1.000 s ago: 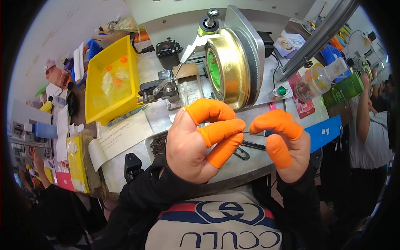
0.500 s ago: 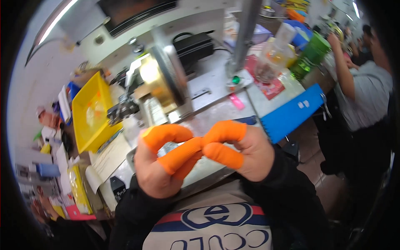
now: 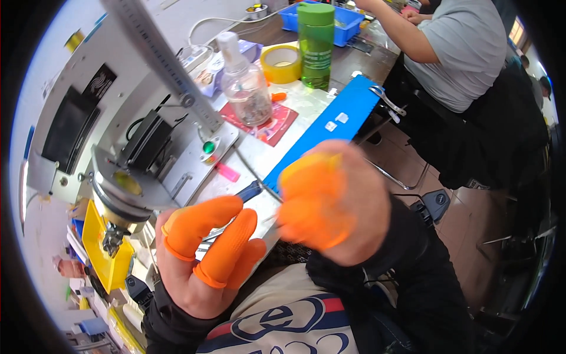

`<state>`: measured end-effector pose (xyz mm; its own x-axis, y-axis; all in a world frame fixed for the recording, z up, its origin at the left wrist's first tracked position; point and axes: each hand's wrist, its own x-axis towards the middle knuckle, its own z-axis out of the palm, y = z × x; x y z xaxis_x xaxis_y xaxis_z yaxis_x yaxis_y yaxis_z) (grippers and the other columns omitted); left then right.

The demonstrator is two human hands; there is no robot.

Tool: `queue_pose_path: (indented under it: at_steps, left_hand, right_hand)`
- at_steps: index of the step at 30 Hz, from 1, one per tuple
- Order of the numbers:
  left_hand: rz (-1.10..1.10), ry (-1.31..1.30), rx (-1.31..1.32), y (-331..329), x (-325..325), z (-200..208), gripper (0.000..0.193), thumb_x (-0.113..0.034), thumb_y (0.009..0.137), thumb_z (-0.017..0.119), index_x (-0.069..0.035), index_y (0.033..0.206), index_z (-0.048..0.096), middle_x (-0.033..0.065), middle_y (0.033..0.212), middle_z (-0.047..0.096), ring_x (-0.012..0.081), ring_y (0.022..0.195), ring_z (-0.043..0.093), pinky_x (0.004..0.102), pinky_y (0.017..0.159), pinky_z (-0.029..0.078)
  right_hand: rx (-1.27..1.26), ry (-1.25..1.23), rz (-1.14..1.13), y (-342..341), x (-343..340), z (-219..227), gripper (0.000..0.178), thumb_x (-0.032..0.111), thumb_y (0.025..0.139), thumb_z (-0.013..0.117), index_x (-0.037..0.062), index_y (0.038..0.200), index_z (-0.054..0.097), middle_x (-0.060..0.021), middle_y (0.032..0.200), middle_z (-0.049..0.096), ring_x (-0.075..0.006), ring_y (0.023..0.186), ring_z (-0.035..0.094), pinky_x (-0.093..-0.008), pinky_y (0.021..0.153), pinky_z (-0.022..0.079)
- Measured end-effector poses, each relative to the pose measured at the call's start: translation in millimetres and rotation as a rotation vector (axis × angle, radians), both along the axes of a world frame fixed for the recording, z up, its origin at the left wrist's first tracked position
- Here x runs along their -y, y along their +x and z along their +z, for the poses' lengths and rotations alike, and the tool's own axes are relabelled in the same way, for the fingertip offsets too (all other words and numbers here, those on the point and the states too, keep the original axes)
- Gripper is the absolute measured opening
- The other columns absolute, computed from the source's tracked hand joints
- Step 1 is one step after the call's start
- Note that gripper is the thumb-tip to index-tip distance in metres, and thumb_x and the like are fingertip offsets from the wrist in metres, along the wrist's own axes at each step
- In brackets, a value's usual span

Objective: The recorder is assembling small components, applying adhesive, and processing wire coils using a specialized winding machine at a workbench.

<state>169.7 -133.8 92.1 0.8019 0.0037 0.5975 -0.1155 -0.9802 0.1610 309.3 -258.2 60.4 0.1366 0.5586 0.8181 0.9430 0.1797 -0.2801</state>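
Note:
Orange finger cots cover the thumb and several fingers of my left hand (image 3: 203,259). Its fingers are apart, and I can see nothing between them. My right hand (image 3: 336,206), also in orange finger cots, is raised over the near end of a long blue strip (image 3: 330,124). Motion smears its curled fingers, so whether they hold anything is unclear. A slim tool with a dark blue handle (image 3: 250,190) lies on the bench just beyond my left fingertips. Close by is a small pink piece (image 3: 227,172).
To the left stand a machine with a round metal head (image 3: 121,194) and a yellow tray (image 3: 109,259). Farther back are a clear pump bottle (image 3: 244,94), a yellow tape roll (image 3: 280,64), a green bottle (image 3: 316,47) and a blue bin (image 3: 348,29). A person (image 3: 454,53) sits at the right.
My hands, whose fingertips met before, have come apart. The right hand has moved up and to the right, while the view has swung toward the right side of the bench.

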Motion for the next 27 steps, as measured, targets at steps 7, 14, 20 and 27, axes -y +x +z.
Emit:
queue_pose_path:
  at_steps: [7,14,20,27]
  left_hand:
    - [-0.091,-0.049,-0.159,45,4,-32,0.048,-0.012,0.055,0.07,-0.007,0.101,0.055,0.0116,0.105,0.053,0.0248,0.084,0.052,0.0353,0.071,0.038]
    - [-0.102,-0.031,-0.496,71,0,-109,0.051,-0.02,0.059,0.07,-0.005,0.104,0.052,0.0157,0.114,0.046,0.0323,0.102,0.046,0.04,0.084,0.037]
    - [-0.077,-0.049,-0.619,75,-2,-119,0.046,-0.024,0.064,0.065,-0.005,0.104,0.053,0.0167,0.116,0.045,0.0331,0.105,0.044,0.041,0.089,0.034]
    - [-0.076,-0.09,-0.609,77,-1,-119,0.046,-0.022,0.063,0.066,-0.005,0.103,0.054,0.0161,0.115,0.045,0.0332,0.104,0.044,0.0407,0.088,0.036]
  right_hand:
    - [-0.751,0.816,0.502,142,191,-29,0.038,0.024,0.085,0.039,-0.0062,0.105,0.047,-0.0199,0.104,0.051,-0.0359,0.101,0.048,-0.0495,0.094,0.032]
    - [-0.08,1.01,-1.088,158,206,-82,0.017,0.008,0.082,0.047,-0.0076,0.089,0.05,-0.0161,0.082,0.055,-0.0267,0.074,0.057,-0.0354,0.067,0.051]
    - [-0.488,0.043,-0.757,157,91,-154,0.008,0.008,0.082,0.048,0.0027,0.084,0.053,-0.0113,0.077,0.051,-0.026,0.069,0.052,-0.0306,0.062,0.04]
    - [-0.812,-0.038,-0.612,164,48,-186,0.011,0.01,0.081,0.052,0.0008,0.087,0.053,-0.0134,0.077,0.053,-0.0277,0.071,0.052,-0.0313,0.064,0.041]
